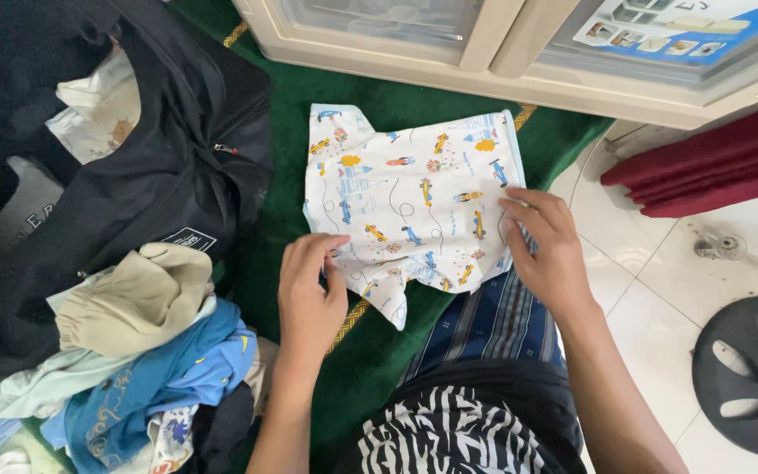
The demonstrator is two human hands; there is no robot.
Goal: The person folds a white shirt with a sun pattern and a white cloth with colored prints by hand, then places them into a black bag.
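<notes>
A small white child's shirt (410,197) printed with little cars lies partly folded on a green mat (309,105) and over my knee. My left hand (309,294) presses down on its lower left edge, fingers flat. My right hand (547,246) rests on the shirt's right edge, fingertips curled over the cloth. Both hands touch the shirt; neither lifts it.
A pile of clothes at left: a black jacket (151,167), a beige garment (138,298), blue garments (164,377). A cream cabinet (484,53) stands at the back. At right are white floor tiles (651,290), a dark red cloth (704,167) and a black round fan base (752,377).
</notes>
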